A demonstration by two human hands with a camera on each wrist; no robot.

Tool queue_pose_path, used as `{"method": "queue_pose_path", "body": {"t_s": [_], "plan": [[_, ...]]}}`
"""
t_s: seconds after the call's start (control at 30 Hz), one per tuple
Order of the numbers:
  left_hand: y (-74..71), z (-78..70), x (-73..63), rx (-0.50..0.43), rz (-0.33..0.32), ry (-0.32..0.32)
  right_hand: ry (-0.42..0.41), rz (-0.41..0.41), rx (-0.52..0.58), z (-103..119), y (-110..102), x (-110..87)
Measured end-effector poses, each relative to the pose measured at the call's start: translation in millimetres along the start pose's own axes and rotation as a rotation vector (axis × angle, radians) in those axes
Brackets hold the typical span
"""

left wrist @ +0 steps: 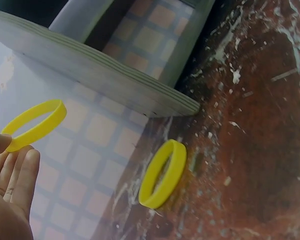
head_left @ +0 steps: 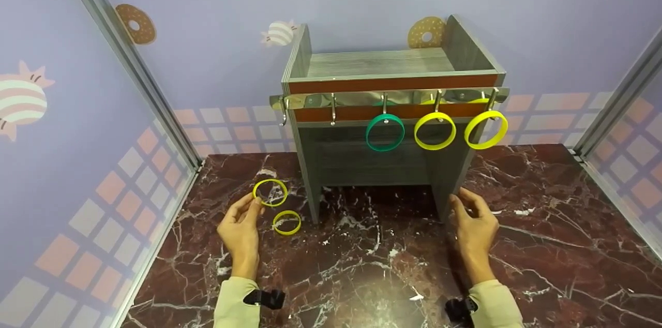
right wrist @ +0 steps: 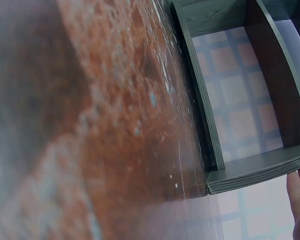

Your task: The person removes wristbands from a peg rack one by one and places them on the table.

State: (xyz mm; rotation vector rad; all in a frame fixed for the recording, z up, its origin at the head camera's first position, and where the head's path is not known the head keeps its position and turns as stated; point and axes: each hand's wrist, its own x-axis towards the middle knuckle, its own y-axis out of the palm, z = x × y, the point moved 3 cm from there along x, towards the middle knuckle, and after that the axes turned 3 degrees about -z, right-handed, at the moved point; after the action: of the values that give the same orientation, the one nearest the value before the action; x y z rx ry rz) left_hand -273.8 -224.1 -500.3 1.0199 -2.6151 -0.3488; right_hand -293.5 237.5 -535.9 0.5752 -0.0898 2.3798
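Yellow rings: four — two hung (head_left: 435, 131) (head_left: 486, 130), one held (head_left: 270, 192), one on the table (head_left: 287, 223). Green ring (head_left: 385, 132): one. Hooks: five. Rack (head_left: 382, 66): one.

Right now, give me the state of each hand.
Left hand: pinching a yellow band.
Right hand: holds nothing, fingertips at the shelf's side panel.

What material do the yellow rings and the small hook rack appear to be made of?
Yellow rings: probably silicone or soft rubber, with a smooth matte band. Hook rack: grey wood-grain laminated board, its layered edge visible in the wrist views; its hooks look like shiny metal.
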Motion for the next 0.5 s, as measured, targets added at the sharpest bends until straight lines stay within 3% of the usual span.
{"method": "queue_pose_path", "body": {"t_s": [0.5], "plan": [[-20.8, 26.8, 1.6, 0.074, -0.045, -0.068, -0.021, 0.005, -0.010, 0.3, -0.9, 0.3]]}}
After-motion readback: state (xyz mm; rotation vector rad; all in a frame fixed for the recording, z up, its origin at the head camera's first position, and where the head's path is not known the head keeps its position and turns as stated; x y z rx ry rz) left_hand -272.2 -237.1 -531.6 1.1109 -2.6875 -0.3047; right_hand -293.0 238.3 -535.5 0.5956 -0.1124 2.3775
